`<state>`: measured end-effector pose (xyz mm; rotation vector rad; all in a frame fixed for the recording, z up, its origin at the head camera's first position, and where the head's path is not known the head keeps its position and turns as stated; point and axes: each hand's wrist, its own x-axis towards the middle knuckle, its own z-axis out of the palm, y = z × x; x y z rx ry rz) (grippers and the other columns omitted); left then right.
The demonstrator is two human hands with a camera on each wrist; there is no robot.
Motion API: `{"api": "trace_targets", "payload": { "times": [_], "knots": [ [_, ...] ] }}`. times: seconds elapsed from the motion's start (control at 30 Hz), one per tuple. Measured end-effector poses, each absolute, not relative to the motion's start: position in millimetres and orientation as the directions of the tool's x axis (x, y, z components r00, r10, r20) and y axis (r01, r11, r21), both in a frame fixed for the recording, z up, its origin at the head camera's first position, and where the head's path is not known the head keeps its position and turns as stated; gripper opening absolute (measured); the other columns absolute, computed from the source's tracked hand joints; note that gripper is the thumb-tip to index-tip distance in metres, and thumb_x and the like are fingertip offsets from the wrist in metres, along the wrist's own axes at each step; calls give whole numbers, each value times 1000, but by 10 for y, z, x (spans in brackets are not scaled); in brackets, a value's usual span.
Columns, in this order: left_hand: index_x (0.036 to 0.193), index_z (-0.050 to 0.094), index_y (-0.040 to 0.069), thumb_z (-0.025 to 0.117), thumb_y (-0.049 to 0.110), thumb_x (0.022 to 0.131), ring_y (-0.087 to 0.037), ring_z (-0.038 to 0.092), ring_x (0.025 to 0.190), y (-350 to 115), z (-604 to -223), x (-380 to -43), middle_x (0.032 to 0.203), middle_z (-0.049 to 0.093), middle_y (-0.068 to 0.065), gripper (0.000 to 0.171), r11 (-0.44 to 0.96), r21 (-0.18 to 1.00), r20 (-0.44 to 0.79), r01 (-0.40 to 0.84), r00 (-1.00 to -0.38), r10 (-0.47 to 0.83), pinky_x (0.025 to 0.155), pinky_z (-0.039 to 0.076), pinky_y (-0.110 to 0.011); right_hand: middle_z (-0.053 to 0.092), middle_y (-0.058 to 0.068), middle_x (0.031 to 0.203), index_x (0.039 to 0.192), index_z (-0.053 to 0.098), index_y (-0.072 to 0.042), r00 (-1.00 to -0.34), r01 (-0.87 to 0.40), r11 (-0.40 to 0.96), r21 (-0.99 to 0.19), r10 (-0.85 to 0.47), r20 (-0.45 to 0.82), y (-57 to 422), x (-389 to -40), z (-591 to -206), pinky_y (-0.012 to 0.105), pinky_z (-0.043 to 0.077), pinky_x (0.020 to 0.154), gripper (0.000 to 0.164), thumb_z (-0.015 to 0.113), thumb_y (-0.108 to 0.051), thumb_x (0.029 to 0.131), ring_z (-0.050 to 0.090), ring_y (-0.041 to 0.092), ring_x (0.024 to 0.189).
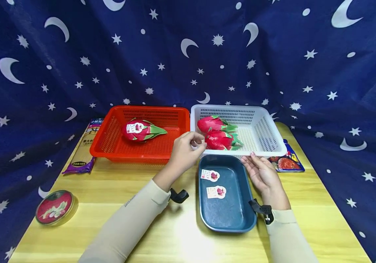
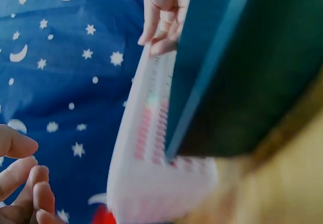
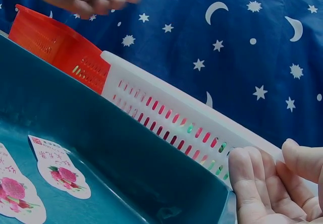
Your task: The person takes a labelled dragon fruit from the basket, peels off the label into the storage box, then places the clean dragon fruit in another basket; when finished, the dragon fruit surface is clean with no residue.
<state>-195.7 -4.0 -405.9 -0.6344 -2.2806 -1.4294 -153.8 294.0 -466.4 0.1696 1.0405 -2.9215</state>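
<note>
My left hand hovers over the near left corner of the white basket, its fingers loosely bent and nothing visible between them. Right beside it, two red dragon fruits with green leaf tips lie in that basket. My right hand holds the basket's near rim, thumb over the edge and fingers against the outer wall. In front sits a dark blue tray containing two dragon fruit stickers. A labelled dragon fruit lies in the red basket.
A pasta packet lies left of the red basket, partly under it. Near the left table edge stands a round tin. A blue food packet pokes out behind the white basket's right side. Starry cloth hangs behind.
</note>
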Motion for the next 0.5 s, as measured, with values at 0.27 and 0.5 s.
{"api": "trace_targets", "payload": {
  "times": [0.27, 0.5],
  "knots": [
    [98, 75, 2, 79, 10, 94, -21, 60, 70, -875, -4290, -1573, 83, 68, -5, 10, 198, 922, 325, 331, -944, 62, 60, 49, -24, 71, 24, 98, 104, 66, 7, -995, 59, -777, -627, 7, -103, 2961, -1518, -4648, 40, 54, 98, 11, 58, 1, 106, 74, 30, 97],
    [98, 70, -10, 73, 8, 100, -34, 69, 71, -1390, -4487, -1411, 88, 69, -30, 18, -9, 982, 184, 188, -972, -146, 57, 61, -36, 71, 24, 98, 104, 65, 8, -994, 71, -784, -617, -2, -112, 2942, -1524, -4645, 40, 54, 99, 10, 58, 1, 106, 73, 30, 97]
  ]
}}
